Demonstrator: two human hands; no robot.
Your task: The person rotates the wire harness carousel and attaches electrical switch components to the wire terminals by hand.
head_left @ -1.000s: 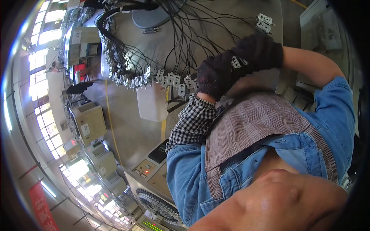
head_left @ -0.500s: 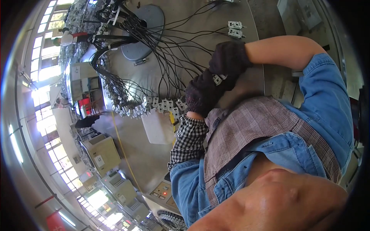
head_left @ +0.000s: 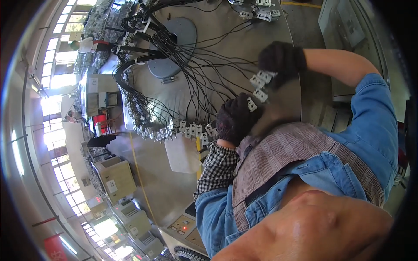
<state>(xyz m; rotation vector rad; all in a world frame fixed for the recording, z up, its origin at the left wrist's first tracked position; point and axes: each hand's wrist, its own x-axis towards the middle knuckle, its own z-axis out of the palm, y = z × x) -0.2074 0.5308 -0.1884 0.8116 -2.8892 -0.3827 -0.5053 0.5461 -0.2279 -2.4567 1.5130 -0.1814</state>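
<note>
Both my hands wear dark knitted gloves. My left hand (head_left: pixel 237 118) is closed, with a small white-and-metal cable-end fitting (head_left: pixel 252 104) showing at its fingers. Up and to the right, my right hand (head_left: pixel 281 60) is curled, its lower part blurred. Right below its fingers several similar metal fittings (head_left: pixel 260 80) sit close together. Another fitting (head_left: pixel 260 95) lies between the two hands. Whether the right fingers grip any of these is hidden. Thin black cables (head_left: pixel 204 71) run toward the fittings from a thick bundle.
A round grey disc (head_left: pixel 174 48) stands under the cable bundle on the metal table (head_left: pixel 161 93). More fittings (head_left: pixel 196 129) hang in a row along the near side, above a white plastic container (head_left: pixel 182 154). Other fittings (head_left: pixel 264 15) lie at the far right. A control panel (head_left: pixel 183 226) shows a red light.
My hands were together and now are apart. The right one has moved right and slightly away from the left, baring the fittings between them. The whole view has shifted slightly.
</note>
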